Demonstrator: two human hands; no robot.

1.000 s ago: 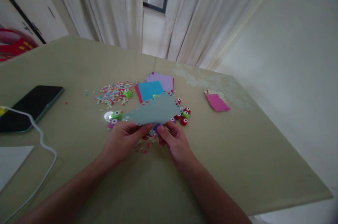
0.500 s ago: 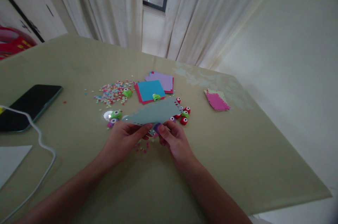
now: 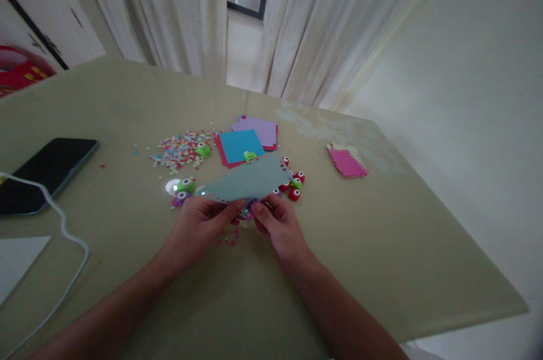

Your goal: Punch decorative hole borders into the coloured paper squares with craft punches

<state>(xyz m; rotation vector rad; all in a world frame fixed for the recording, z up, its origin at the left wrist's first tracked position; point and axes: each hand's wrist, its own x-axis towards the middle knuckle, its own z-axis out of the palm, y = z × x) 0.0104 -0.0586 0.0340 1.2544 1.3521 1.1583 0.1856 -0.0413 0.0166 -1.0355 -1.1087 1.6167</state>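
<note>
A pale grey-green sheet of paper (image 3: 250,179), with small holes punched along its edges, is held up off the table. My left hand (image 3: 203,224) pinches its near edge between thumb and fingers. At the same edge my right hand (image 3: 278,224) is closed around a small purple craft punch (image 3: 251,205), mostly covered by the fingers. Beneath the hands lie pink and white paper bits (image 3: 229,238). Red and green punches with eyes (image 3: 296,185) sit just right of the sheet. Another green punch (image 3: 185,185) and a purple one (image 3: 181,198) lie to its left.
Behind the sheet are blue paper (image 3: 241,145), lilac paper (image 3: 263,131) and a confetti heap (image 3: 182,148). Punched pink paper (image 3: 348,162) lies right. A phone (image 3: 51,170), a white cable (image 3: 65,230) and white paper (image 3: 21,264) occupy the left side.
The sheet has tilted slightly, its far edge rising a little over the green punch on the blue paper. Both hands keep their grip, and the view has shifted slightly.
</note>
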